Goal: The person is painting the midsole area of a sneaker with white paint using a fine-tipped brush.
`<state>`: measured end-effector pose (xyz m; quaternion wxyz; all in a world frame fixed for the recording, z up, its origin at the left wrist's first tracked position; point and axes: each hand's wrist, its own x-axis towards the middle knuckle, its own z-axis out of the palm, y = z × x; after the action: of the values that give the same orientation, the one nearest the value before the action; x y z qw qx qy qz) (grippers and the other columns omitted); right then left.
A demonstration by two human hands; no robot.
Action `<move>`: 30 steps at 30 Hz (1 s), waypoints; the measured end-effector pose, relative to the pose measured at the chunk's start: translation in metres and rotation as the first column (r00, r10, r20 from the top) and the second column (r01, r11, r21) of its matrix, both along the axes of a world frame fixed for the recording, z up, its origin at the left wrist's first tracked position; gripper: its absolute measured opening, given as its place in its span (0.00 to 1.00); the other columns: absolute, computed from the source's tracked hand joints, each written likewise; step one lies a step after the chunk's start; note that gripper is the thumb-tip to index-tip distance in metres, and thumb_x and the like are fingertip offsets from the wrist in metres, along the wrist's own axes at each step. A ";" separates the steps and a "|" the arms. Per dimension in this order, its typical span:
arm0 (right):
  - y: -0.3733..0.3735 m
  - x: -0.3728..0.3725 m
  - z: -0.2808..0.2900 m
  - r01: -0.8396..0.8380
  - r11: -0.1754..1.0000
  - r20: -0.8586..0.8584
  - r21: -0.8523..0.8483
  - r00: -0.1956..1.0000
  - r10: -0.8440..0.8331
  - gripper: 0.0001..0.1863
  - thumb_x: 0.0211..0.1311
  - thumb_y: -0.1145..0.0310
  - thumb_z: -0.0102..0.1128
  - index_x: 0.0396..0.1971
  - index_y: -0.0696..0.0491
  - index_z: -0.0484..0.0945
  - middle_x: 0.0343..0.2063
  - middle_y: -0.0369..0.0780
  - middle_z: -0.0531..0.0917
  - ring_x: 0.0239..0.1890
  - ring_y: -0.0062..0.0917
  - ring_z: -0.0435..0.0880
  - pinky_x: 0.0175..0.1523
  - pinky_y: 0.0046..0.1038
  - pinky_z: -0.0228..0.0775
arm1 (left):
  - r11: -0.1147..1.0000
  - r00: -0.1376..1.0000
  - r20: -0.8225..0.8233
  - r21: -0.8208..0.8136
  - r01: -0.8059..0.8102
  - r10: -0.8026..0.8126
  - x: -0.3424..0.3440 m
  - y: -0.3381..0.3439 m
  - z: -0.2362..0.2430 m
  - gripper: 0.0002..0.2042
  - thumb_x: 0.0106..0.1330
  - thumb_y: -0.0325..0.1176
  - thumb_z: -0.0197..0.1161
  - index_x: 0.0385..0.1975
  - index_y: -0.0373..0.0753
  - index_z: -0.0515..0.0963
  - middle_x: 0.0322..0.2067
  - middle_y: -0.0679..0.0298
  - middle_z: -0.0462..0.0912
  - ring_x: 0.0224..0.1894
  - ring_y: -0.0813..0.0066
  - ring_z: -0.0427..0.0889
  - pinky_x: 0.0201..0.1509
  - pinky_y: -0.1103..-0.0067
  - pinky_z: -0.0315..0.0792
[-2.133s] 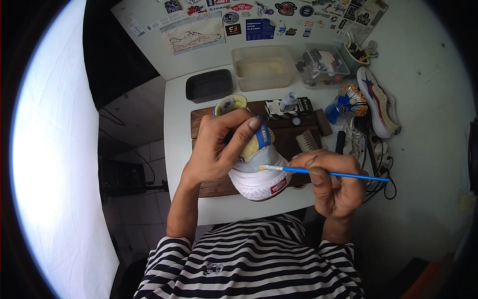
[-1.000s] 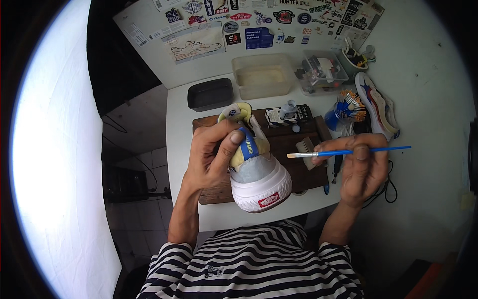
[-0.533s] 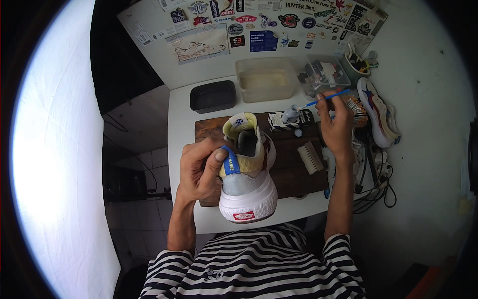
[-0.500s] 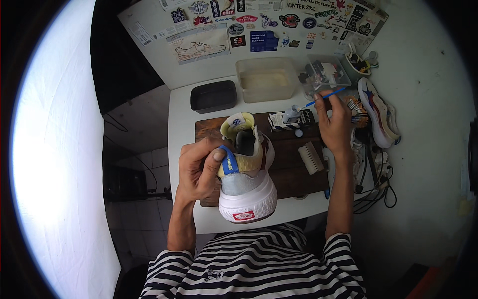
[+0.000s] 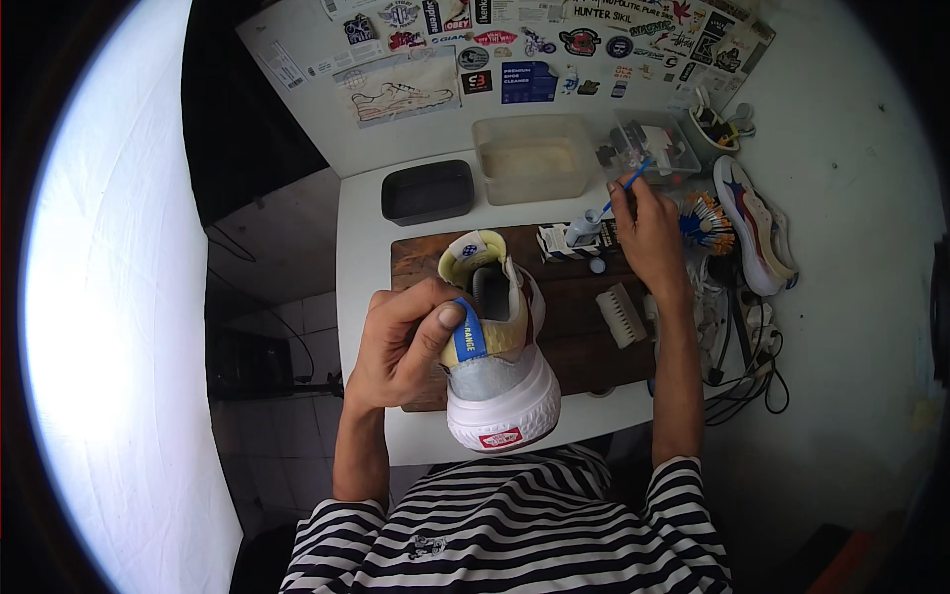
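My left hand (image 5: 411, 342) pinches the blue heel tab of a sneaker (image 5: 503, 396), whose white sole faces me at the heel. The shoe has a grey heel panel, yellow lining and an opening turned away from me. In my right hand (image 5: 648, 238) is a thin blue paintbrush (image 5: 627, 184), held between thumb and fingers. Its tip is down at the mouth of a small open bottle (image 5: 584, 230) of greyish liquid. A round cap (image 5: 597, 265) lies just in front of the bottle. Beside it sits a black-and-white striped box (image 5: 564, 247).
A dark wooden board (image 5: 584, 366) lies under the work, with a scrub brush (image 5: 620, 315) on it. Behind stand a black tray (image 5: 427, 192) and a clear plastic tub (image 5: 531, 158). Another sneaker (image 5: 752, 228), an orange-tipped bundle (image 5: 707, 224) and black cables (image 5: 757, 371) are on the right.
My right hand has moved left and slightly down, bringing the paintbrush tip to the bottle's mouth. The sneaker, still in my left hand, has shifted slightly right and toward me.
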<state>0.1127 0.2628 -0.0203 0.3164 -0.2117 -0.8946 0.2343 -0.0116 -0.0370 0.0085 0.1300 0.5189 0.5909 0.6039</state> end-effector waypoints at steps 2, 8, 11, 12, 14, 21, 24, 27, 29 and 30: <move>0.001 0.001 0.003 0.026 0.999 -0.001 0.043 1.000 -0.026 0.10 0.76 0.68 0.57 0.38 0.61 0.76 0.25 0.50 0.85 0.27 0.45 0.86 0.32 0.42 0.72 | 0.999 0.999 -0.001 0.021 0.045 -0.045 -0.002 0.000 -0.002 0.11 0.77 0.33 0.57 0.36 0.31 0.81 0.20 0.64 0.79 0.21 0.79 0.77 0.27 0.81 0.69; 0.002 0.009 0.002 0.049 0.997 -0.074 -0.066 0.996 -0.054 0.09 0.76 0.68 0.56 0.39 0.60 0.76 0.22 0.48 0.83 0.22 0.37 0.85 0.29 0.39 0.70 | 1.000 1.000 0.005 0.010 0.022 -0.022 0.002 0.000 -0.003 0.17 0.79 0.38 0.54 0.32 0.31 0.80 0.21 0.65 0.81 0.22 0.83 0.77 0.29 0.84 0.69; -0.003 0.012 0.007 0.033 0.994 -0.112 -0.100 0.993 -0.045 0.09 0.77 0.68 0.56 0.40 0.60 0.76 0.22 0.47 0.82 0.24 0.34 0.85 0.30 0.38 0.70 | 1.000 1.000 -0.005 0.017 0.019 -0.019 0.003 0.000 -0.004 0.17 0.79 0.38 0.54 0.32 0.31 0.80 0.21 0.65 0.81 0.22 0.83 0.77 0.29 0.84 0.70; -0.003 0.014 0.006 0.033 0.995 -0.113 -0.099 0.993 -0.045 0.09 0.77 0.68 0.56 0.40 0.60 0.76 0.22 0.47 0.82 0.24 0.34 0.85 0.30 0.38 0.70 | 1.000 1.000 -0.005 0.018 0.019 -0.019 0.003 0.000 -0.004 0.17 0.79 0.38 0.54 0.32 0.31 0.80 0.21 0.65 0.81 0.22 0.83 0.77 0.29 0.84 0.70; -0.002 0.017 0.001 -0.050 0.998 -0.157 -0.026 0.987 0.046 0.09 0.77 0.68 0.56 0.42 0.59 0.76 0.26 0.48 0.84 0.27 0.37 0.86 0.33 0.37 0.72 | 1.000 1.000 0.021 0.019 0.016 -0.017 0.003 0.000 -0.004 0.17 0.79 0.37 0.54 0.32 0.31 0.80 0.21 0.65 0.80 0.23 0.84 0.77 0.29 0.84 0.69; -0.009 0.034 -0.003 -0.151 0.988 -0.036 0.013 0.988 0.151 0.07 0.77 0.69 0.55 0.44 0.59 0.75 0.34 0.49 0.85 0.34 0.43 0.86 0.38 0.39 0.75 | 0.998 0.998 0.058 0.040 0.037 -0.040 0.004 0.004 -0.002 0.13 0.78 0.35 0.57 0.36 0.30 0.80 0.23 0.63 0.79 0.25 0.81 0.77 0.30 0.81 0.70; -0.009 0.039 -0.003 -0.147 0.989 -0.027 -0.017 0.989 0.147 0.08 0.77 0.70 0.55 0.45 0.59 0.75 0.35 0.49 0.85 0.35 0.44 0.87 0.39 0.39 0.75 | 0.998 0.997 0.066 0.063 0.028 -0.032 0.004 0.006 -0.003 0.13 0.78 0.34 0.58 0.37 0.30 0.80 0.23 0.64 0.79 0.25 0.81 0.76 0.30 0.81 0.71; -0.008 0.042 -0.001 -0.144 0.990 -0.029 0.004 0.989 0.144 0.07 0.77 0.70 0.55 0.45 0.59 0.75 0.35 0.49 0.85 0.35 0.44 0.87 0.39 0.39 0.75 | 0.997 0.997 0.068 0.069 0.025 -0.030 0.005 0.007 -0.003 0.13 0.78 0.35 0.57 0.37 0.30 0.80 0.23 0.65 0.79 0.25 0.81 0.76 0.30 0.81 0.71; -0.006 0.043 -0.001 -0.149 0.989 -0.037 -0.003 0.988 0.148 0.07 0.77 0.70 0.55 0.45 0.58 0.76 0.35 0.50 0.85 0.36 0.44 0.87 0.39 0.39 0.75 | 0.997 0.997 0.063 0.067 0.034 -0.038 0.005 0.007 -0.002 0.13 0.79 0.34 0.57 0.37 0.30 0.80 0.23 0.65 0.79 0.25 0.82 0.76 0.30 0.81 0.71; -0.006 0.043 -0.001 -0.149 0.989 -0.037 -0.004 0.988 0.149 0.07 0.77 0.70 0.55 0.45 0.58 0.76 0.35 0.50 0.85 0.36 0.44 0.87 0.39 0.39 0.75 | 0.997 0.997 0.063 0.067 0.033 -0.038 0.005 0.007 -0.002 0.13 0.79 0.34 0.57 0.37 0.30 0.80 0.23 0.65 0.79 0.25 0.82 0.76 0.30 0.81 0.71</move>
<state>0.1558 0.2563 -0.0213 0.3136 -0.1407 -0.9012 0.2640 -0.0068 -0.0298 0.0064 0.1424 0.5136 0.5570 0.6369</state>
